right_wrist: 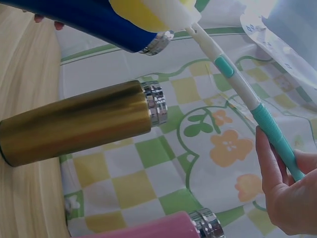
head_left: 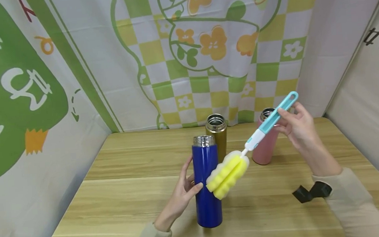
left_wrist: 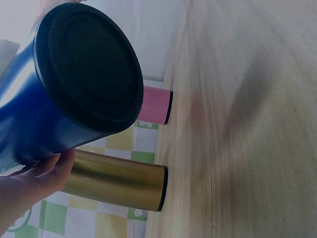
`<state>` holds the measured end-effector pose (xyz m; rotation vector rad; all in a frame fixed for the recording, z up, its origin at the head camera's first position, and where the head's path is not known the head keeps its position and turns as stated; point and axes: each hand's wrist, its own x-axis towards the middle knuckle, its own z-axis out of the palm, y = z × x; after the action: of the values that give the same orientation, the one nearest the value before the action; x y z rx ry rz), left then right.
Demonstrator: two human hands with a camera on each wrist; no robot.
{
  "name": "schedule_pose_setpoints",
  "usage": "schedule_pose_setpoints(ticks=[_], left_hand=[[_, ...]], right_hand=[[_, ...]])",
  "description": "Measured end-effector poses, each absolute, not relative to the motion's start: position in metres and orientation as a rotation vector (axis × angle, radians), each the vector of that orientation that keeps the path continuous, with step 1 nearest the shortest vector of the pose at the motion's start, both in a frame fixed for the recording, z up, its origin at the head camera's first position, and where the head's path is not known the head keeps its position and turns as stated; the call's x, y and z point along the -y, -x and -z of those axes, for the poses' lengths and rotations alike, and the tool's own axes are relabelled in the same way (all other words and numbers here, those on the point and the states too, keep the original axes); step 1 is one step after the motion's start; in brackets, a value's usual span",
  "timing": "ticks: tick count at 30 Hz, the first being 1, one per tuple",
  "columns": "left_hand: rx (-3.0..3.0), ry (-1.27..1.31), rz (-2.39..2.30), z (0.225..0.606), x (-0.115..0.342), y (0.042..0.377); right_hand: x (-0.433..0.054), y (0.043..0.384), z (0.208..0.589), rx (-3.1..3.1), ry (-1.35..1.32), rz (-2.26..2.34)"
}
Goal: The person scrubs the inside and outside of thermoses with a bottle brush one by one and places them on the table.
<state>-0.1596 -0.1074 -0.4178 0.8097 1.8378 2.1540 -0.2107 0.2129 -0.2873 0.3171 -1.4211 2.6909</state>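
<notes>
In my left hand (head_left: 181,194) I grip a blue thermos bottle (head_left: 204,209) without a lid, held upright; the left wrist view shows its dark base (left_wrist: 91,69) raised off the table. My right hand (head_left: 299,129) pinches the turquoise handle (head_left: 276,118) of a bottle brush (head_left: 255,139). The brush slants down to the left, and its yellow and white sponge head (head_left: 229,172) overlaps the side of the blue bottle in the head view, below the steel neck (head_left: 204,141).
A gold thermos bottle (head_left: 222,142) stands open behind the blue one. To its right stands a pink thermos bottle (head_left: 264,150), also open, behind the brush handle. The wooden table (head_left: 122,196) ends at a patterned cloth (head_left: 200,88) at the back.
</notes>
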Motion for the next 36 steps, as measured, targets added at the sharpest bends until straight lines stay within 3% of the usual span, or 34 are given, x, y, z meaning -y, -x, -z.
schedule_pose_setpoints(ticks=[17,27,36], left_hand=[[-1.693,-0.775,-2.178,0.415,0.110,0.154],[-1.817,-0.463,-2.215,0.413,0.097,0.152],[-1.913,-0.421,-2.236,0.417,0.100,0.152]], right_hand=[[-0.217,0.211,0.269,1.141,-0.263,-2.678],[-0.210,0.209,0.268,1.116,-0.229,-2.656],[-0.225,0.209,0.270,0.944,-0.270,-2.629]])
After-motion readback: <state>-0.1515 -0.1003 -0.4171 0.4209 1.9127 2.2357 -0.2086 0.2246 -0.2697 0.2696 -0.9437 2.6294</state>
